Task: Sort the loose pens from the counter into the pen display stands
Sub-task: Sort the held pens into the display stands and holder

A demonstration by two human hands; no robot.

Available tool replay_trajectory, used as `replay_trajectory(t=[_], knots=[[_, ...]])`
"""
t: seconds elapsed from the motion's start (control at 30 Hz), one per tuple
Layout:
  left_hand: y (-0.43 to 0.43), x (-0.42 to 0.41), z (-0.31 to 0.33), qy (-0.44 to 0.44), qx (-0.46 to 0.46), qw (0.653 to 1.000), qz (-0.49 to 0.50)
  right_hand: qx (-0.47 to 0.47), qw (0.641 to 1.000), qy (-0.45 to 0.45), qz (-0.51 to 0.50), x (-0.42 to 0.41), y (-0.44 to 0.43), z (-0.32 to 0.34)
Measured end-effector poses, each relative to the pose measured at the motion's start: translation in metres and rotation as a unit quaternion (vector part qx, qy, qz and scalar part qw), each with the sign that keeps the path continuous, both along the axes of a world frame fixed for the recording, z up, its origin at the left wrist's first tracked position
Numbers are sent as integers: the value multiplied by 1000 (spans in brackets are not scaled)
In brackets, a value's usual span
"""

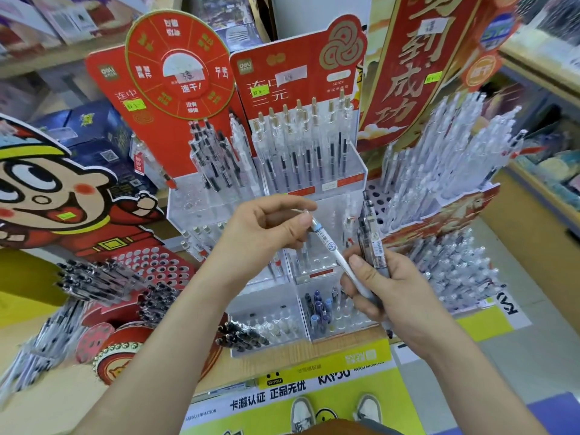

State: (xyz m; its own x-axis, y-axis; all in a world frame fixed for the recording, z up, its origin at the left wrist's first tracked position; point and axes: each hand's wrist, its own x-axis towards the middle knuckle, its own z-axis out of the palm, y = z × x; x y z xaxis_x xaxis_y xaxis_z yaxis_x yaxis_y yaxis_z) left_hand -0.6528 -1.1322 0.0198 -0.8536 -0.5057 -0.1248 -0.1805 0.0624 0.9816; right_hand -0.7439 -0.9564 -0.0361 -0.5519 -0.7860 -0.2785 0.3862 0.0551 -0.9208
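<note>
My left hand (266,227) pinches the upper end of a white pen (332,249) between thumb and fingers. My right hand (383,287) grips a small bunch of dark pens (370,240) upright, and its thumb lies on the white pen's lower part. Both hands hover over a clear tiered acrylic pen stand (354,171) with a red backboard; its top row holds clear pens with gold caps (301,142). A lower compartment holds blue-capped pens (320,304).
A second clear stand with black pens (213,155) stands left under a red wheel sign (180,65). A crowded stand of clear pens (445,171) rises at right. A red perforated stand (150,265) with a cartoon figure (47,196) and black pens (94,281) sits at left.
</note>
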Motion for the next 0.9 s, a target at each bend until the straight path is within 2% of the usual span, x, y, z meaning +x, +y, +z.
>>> replay_trajectory(t=[0.17, 0.3, 0.43, 0.6, 0.73, 0.8, 0.9], knots=[[-3, 2, 3, 34, -1, 999, 19, 5, 1000, 0, 18, 4, -3, 0], [-25, 20, 18, 108, -29, 988, 107, 30, 999, -13, 19, 2, -6, 1], [-47, 44, 28, 113, -91, 978, 147, 0, 996, -83, 24, 1, -15, 1], [-55, 59, 21, 101, -120, 978, 140, -51, 992, -103, 42, 11, -22, 4], [-51, 57, 13, 109, -110, 981, 118, 21, 997, -61, 48, 21, -24, 3], [-48, 55, 10, 109, -104, 983, 102, 47, 995, -82, 31, 25, -22, 0], [-47, 51, 4, 105, -107, 986, 69, 26, 992, -122, -5, 30, -16, -3]])
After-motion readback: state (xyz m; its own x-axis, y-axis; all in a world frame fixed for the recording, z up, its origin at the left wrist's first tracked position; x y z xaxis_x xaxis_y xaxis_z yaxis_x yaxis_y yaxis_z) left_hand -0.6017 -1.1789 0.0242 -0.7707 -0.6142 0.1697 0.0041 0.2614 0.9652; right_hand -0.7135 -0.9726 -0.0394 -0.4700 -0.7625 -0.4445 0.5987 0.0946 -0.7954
